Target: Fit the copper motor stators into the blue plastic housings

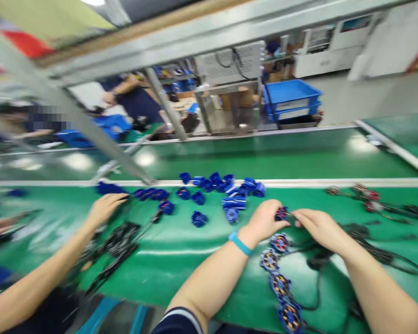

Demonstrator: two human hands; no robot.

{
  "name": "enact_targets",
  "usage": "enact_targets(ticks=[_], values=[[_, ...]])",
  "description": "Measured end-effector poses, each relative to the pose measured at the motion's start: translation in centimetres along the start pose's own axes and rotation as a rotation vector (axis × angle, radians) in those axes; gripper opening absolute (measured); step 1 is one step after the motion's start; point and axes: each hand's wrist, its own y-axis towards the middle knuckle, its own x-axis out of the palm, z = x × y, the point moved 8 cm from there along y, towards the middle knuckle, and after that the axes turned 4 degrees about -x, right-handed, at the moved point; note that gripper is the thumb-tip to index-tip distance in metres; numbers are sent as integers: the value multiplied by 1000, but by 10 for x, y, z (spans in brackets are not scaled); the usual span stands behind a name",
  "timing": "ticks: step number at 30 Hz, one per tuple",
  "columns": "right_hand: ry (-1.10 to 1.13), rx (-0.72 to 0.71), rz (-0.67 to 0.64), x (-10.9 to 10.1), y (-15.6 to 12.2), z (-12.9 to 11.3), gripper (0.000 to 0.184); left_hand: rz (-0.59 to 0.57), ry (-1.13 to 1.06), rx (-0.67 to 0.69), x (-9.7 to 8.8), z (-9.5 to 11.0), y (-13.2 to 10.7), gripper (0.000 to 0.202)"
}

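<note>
Fingers of my left hand (pixel 264 219) are clamped on a small round blue part with a reddish inside (pixel 281 213), right there over the smooth green tabletop (pixel 174 264), a little right of the middle of my view. Across from it comes my right hand (pixel 315 225), thumb and fingertips pinched together on a thin copper-coloured wire (pixel 290 214) that bridges the short gap between my two hands; its far end is hidden in my grip. A teal band (pixel 241 243) circles my left wrist. Just below, four blue ring-shaped parts with copper-coloured segments (pixel 280 284) run in a line towards me, near one another, and to their right lie tangled black cables (pixel 383 250), some passing beneath my right forearm. Up ahead, a loose cluster of hollow blue plastic pieces (pixel 233 202) sits close to the white rail (pixel 292 183), while over on the right a few red and copper-coloured parts (pixel 371 204) trail dark leads. And on my left, a co-worker's hand (pixel 106 208) is at a dark blue piece (pixel 110 188), touching or just beside it, too blurred to tell, with a bundled black cord (pixel 122 239) nearby.
</note>
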Motion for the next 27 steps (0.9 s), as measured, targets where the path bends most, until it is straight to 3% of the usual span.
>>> enact_targets(ticks=[3,7,11,20,23,27], values=[[-2,-2,66,-2,3,-10,24,-14,-84,-71,1,-9,0,55],[6,39,221,-5,9,3,6,-77,-152,-69,10,-16,2,44],[-14,35,279,-6,8,6,9,-83,-159,-34,8,-9,0,26],[-50,-13,352,-11,4,-4,22,-109,-86,122,3,19,-2,19],[-89,56,348,-11,1,16,32,-92,39,154,13,17,-4,30],[-142,132,198,4,13,51,41,-17,197,127,22,-4,0,42]])
